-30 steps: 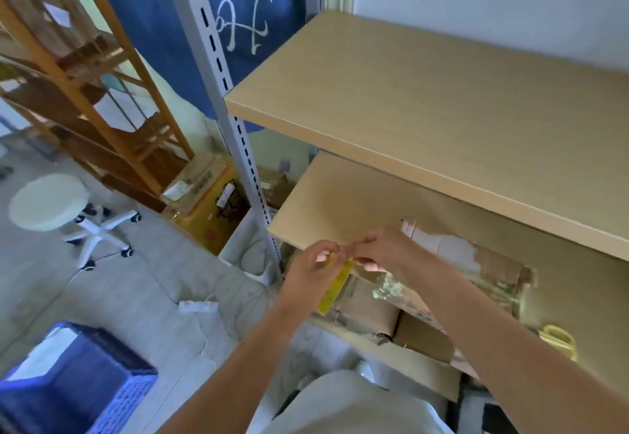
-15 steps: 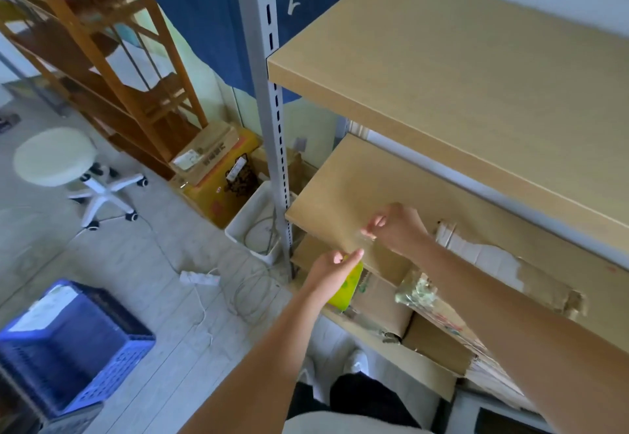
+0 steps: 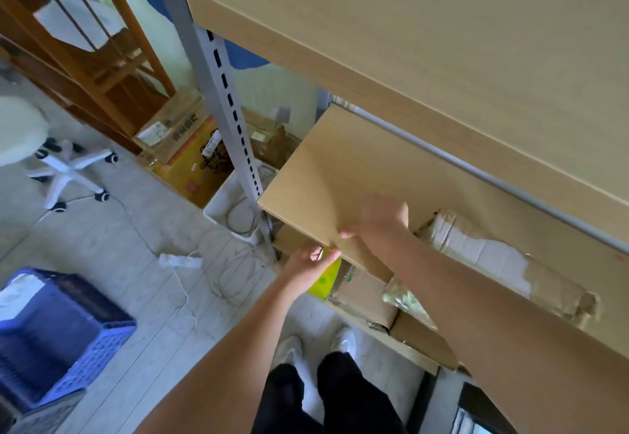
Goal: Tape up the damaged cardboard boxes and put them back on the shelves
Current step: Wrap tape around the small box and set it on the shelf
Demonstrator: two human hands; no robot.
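A torn cardboard box (image 3: 493, 260) with white ripped patches lies on the middle shelf (image 3: 323, 168), to the right of my hands. My left hand (image 3: 306, 265) grips a yellow-green tape roll (image 3: 326, 280) just below the shelf's front edge. My right hand (image 3: 381, 219) is above it at that edge, fingers curled, and seems to pinch the end of the clear tape; the tape itself is barely visible. More cardboard boxes (image 3: 367, 294) stand on the shelf below, partly hidden by my right arm.
The top shelf (image 3: 408, 25) overhangs the work spot. A grey slotted post (image 3: 221, 86) stands left of it. On the floor are a blue crate (image 3: 68, 324), a white stool (image 3: 20, 134), a power strip (image 3: 180, 260) with cables, a white bin (image 3: 238, 209) and a yellow box (image 3: 183, 158).
My hands have drawn apart: the right one went up to the middle shelf's front edge, while the left stays lower with the tape roll. The view has tipped down and left.
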